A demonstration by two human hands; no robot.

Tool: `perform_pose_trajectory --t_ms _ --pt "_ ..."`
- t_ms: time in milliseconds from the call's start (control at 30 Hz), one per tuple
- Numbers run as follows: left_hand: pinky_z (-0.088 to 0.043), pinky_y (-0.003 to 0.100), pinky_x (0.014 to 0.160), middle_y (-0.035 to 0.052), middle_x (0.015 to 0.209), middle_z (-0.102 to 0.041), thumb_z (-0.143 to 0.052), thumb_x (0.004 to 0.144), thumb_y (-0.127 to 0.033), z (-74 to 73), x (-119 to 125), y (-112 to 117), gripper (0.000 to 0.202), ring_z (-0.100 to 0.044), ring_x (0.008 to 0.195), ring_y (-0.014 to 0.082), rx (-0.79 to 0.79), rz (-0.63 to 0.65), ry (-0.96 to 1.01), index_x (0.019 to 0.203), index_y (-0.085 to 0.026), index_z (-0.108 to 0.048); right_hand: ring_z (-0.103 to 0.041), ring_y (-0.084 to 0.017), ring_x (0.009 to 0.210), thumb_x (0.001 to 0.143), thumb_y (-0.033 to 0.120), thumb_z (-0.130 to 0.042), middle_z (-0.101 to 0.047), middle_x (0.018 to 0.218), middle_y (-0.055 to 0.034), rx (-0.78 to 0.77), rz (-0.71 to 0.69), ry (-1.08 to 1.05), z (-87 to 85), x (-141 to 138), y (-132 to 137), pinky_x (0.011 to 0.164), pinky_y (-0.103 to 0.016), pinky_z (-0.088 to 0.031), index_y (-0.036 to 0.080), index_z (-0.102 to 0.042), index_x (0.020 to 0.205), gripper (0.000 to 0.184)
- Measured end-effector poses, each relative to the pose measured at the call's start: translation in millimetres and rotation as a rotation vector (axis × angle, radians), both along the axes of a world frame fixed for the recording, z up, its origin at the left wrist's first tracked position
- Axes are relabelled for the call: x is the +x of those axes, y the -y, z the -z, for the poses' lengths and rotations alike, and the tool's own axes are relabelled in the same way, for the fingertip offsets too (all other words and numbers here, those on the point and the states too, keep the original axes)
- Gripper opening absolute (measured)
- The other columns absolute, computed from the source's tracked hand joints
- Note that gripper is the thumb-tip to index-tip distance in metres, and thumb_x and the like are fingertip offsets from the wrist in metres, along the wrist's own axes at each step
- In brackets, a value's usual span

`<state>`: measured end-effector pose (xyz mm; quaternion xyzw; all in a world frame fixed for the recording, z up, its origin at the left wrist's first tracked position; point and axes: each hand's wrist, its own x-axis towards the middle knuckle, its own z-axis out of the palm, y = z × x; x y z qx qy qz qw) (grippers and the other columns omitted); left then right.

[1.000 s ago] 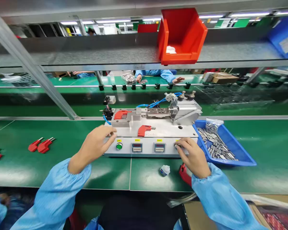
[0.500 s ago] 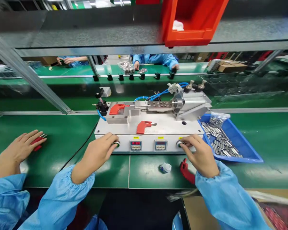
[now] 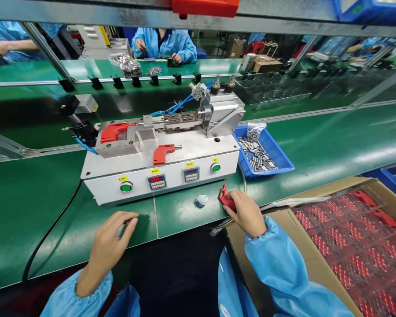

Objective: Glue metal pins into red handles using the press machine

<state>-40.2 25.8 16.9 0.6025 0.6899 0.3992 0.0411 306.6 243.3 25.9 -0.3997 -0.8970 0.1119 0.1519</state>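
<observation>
My right hand (image 3: 247, 212) is closed on the lower end of a red plastic handle (image 3: 223, 197) near the bench's front edge. My left hand (image 3: 110, 237) hovers over the front edge, holding nothing, thumb and fingers apart. Behind them stands a white bench machine (image 3: 198, 152) with two green buttons and two small displays. A second red handle (image 3: 115, 132) sits in the metal fixture at its left. A third red handle (image 3: 164, 154), with a metal pin sticking out, lies on the machine's top plate. A small white-capped bottle (image 3: 201, 201) lies left of my right hand.
A blue bin (image 3: 285, 166) of metal pins stands right of the machine. An open cardboard box (image 3: 312, 255) at the right front holds red parts under clear plastic. Co-workers sit across the green bench (image 3: 333, 136). A black cable (image 3: 49, 233) runs at the left.
Both hands have left the machine's green buttons. My right hand has come down onto the red handle on the bench, and my left has drawn back. The view has turned right.
</observation>
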Motion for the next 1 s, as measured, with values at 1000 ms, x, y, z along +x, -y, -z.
perform_pose_trajectory --t_ms 1000 --pt "-0.050 0.028 0.063 0.0038 0.077 -0.066 -0.053 0.100 -0.070 25.3 65.8 -37.1 0.055 -0.061 0.062 0.0161 -0.302 0.164 1.037 0.093 -0.017 -0.064 -0.071 -0.029 0.111 0.098 0.044 -0.067 -0.074 0.117 -0.0113 -0.300 -0.008 -0.622 34.3 -80.3 37.7 0.094 -0.046 -0.060 0.025 -0.063 0.111 0.023"
